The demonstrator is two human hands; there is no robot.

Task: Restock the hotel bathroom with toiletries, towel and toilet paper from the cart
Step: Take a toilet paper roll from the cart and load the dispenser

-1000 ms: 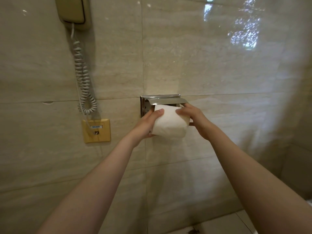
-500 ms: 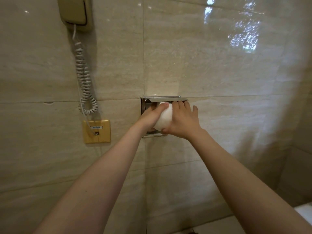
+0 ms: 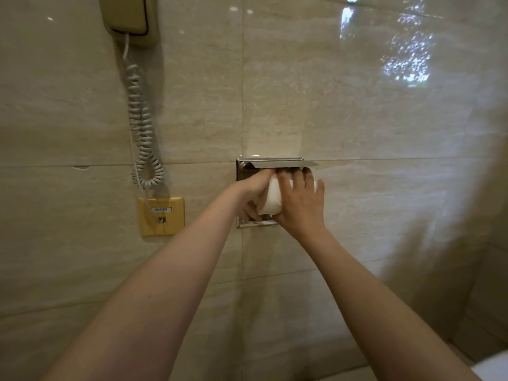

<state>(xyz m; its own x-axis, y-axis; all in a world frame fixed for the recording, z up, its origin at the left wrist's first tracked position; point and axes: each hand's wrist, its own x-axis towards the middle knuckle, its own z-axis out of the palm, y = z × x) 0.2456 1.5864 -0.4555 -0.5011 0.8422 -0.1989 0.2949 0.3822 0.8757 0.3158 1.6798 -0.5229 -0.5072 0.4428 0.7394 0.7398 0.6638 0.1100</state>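
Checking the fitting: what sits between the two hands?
The white toilet paper roll, gripped at its left end by the left hand and covered in front by the right hand, under the holder's flap; head view.

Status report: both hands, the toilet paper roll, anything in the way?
Left hand grips toilet paper roll. Right hand presses it into steel holder. No obstacle seen.

Two hands [image 3: 254, 192] [image 3: 301, 210], one toilet roll [image 3: 272, 198], one holder [image 3: 277, 163], one phone [image 3: 129, 15].
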